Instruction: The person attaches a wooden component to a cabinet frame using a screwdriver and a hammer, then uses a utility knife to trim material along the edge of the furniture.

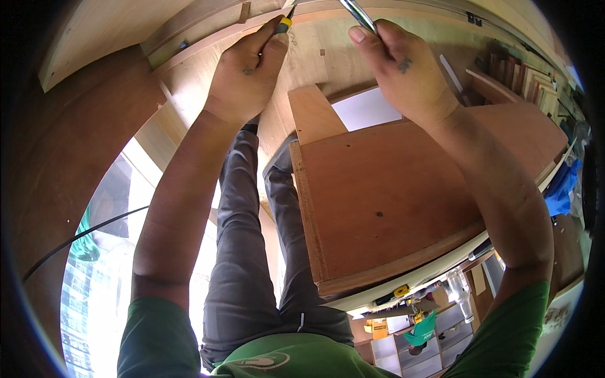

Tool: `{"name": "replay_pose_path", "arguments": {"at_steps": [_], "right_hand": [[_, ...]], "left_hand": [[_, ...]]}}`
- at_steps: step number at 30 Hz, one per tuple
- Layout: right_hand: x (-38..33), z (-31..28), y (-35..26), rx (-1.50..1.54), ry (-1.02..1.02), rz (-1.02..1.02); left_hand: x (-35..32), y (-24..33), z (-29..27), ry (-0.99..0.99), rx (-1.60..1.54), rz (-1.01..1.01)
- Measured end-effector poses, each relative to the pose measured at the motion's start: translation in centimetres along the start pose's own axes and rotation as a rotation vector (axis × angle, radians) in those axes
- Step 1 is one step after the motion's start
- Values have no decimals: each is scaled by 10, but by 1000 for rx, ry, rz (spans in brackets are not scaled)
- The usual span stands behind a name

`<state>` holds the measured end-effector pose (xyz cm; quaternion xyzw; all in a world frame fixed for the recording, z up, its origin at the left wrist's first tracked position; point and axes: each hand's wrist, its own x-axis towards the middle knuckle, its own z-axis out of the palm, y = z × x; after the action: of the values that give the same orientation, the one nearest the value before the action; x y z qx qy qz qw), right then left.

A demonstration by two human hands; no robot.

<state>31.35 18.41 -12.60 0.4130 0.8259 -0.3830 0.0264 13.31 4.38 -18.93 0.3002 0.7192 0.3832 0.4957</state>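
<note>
My left hand (pixel 247 72) is raised toward the top of the view and grips a thin tool with a yellow and black tip (pixel 285 23), pressed against a curved plywood panel (pixel 309 57). My right hand (pixel 400 66) is up beside it, closed around a shiny metal tool (pixel 358 14) that runs out of the top of the frame. Both tools meet the plywood near a wooden edge strip (pixel 208 31). What the tips touch is cut off by the frame's edge.
A reddish-brown board (pixel 403 189) with a raw ply edge lies under my right forearm, a white sheet (pixel 365 108) behind it. My grey-trousered legs (pixel 252 239) hang below. A black cable (pixel 75 238) crosses left. Wood offcuts (pixel 523 75), blue cloth (pixel 562 189) and drawer units (pixel 409 343) lie right.
</note>
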Motion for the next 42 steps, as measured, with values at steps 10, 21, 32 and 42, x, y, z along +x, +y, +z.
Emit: {"name": "replay_pose_path", "arguments": {"at_steps": [10,21,32,42], "right_hand": [[-1,-1,-4,131,82,-109],[-3,-10,-18,164,106,-51],[0,-11,-15,133,46,-70],[1,-11,-13,260,89,-46]], "left_hand": [[3,-5,0,-8,18,71],[0,-1,0,-13,-19,51],[0,4,0,-26,-27,47],[1,6,-4,-41,-28,16]]}}
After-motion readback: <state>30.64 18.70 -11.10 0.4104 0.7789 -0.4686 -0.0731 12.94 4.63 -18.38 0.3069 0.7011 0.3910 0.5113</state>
